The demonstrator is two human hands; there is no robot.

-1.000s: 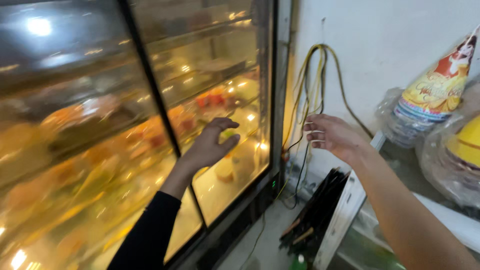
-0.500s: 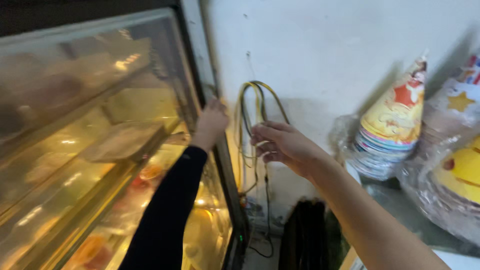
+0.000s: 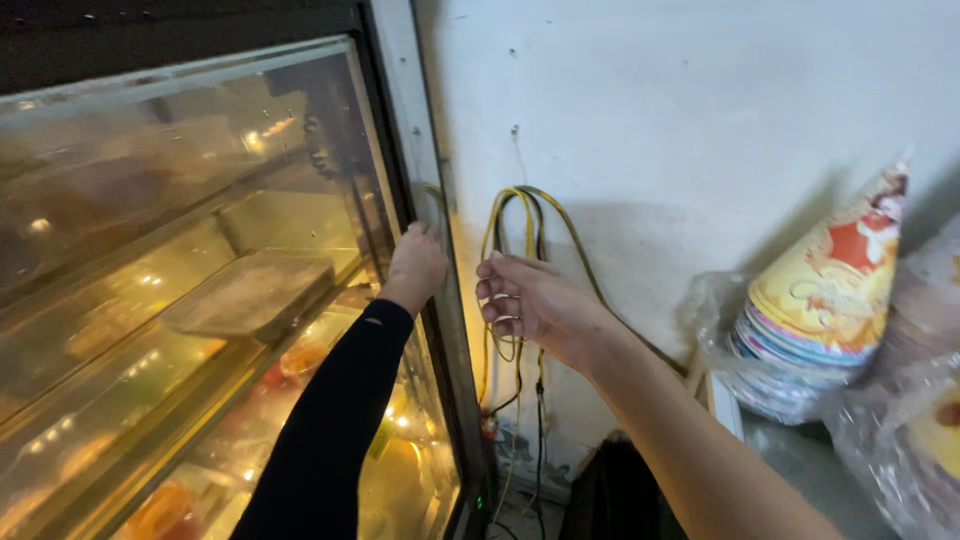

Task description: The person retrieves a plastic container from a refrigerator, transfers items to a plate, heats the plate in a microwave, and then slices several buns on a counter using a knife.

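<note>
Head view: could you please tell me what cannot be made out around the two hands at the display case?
- Left hand: fingertips hidden against the case frame; grip unclear.
- Right hand: fingers in front of the yellow cables; contact unclear.
- Food behind the glass door: blurred by reflections.
- Cable ends: cut off by the bottom edge.

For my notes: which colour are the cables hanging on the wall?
The cables are yellow and black, seen best in the head view.

The left hand (image 3: 417,262), in a black sleeve, reaches up with fingers curled against the display case's door frame (image 3: 425,200); the right hand (image 3: 525,300), bare-armed, hovers just right of that frame, fingers loosely bent, palm leftward.
</note>
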